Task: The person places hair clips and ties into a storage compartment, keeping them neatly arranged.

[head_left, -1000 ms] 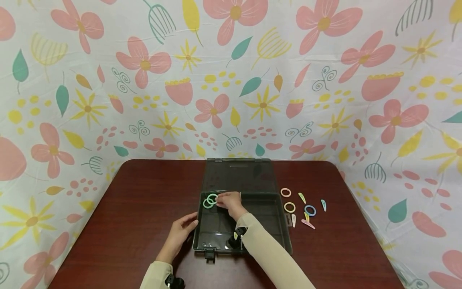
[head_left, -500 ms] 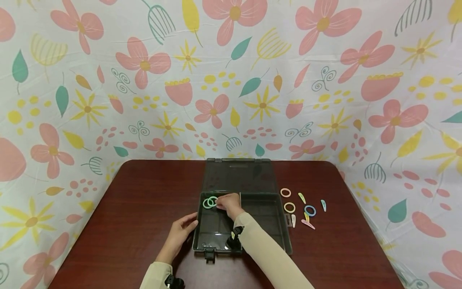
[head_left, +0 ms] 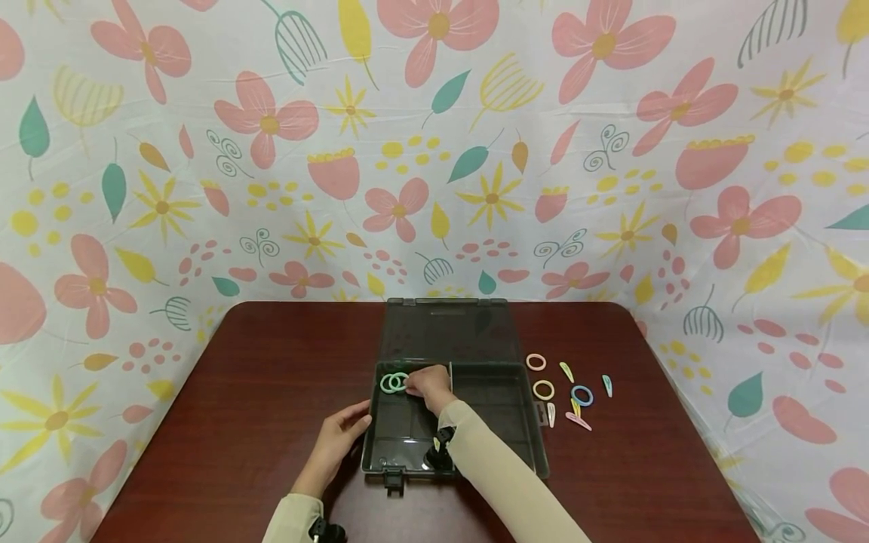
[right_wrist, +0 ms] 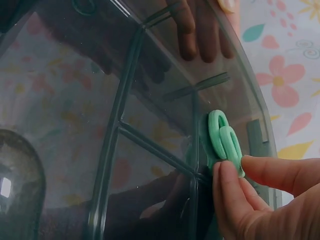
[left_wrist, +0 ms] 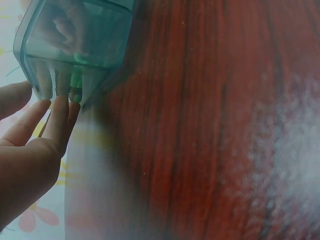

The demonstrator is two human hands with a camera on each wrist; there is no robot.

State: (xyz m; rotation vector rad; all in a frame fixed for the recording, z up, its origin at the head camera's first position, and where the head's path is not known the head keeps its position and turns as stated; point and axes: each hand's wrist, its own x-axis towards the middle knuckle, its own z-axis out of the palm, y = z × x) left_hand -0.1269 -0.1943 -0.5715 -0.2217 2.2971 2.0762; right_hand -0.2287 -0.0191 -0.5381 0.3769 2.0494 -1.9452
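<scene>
A dark see-through plastic box (head_left: 498, 403) lies on the table with its lid (head_left: 448, 329) folded back. Two mint green hair ties (head_left: 382, 384) overlap in its far left compartment. My right hand (head_left: 431, 386) reaches inside; in the right wrist view its thumb and fingertips pinch the nearer green hair tie (right_wrist: 235, 150), and the other one (right_wrist: 215, 134) leans against it. Outside the box's left wall, my left hand (head_left: 335, 441) rests with extended fingers. Its fingertips (left_wrist: 59, 102) touch the clear wall in the left wrist view.
Right of the box lie a peach hair tie (head_left: 527, 363), a yellow one (head_left: 535, 391) and a blue one (head_left: 572, 394). Several small snap hair clips, including a teal one (head_left: 607, 386) and a pink one (head_left: 578, 421), are scattered there. A floral cloth (head_left: 434, 188) hangs behind the table.
My right hand has lowered slightly, and the pinched green hair tie has come down level beside the other. My left hand stays at the box wall.
</scene>
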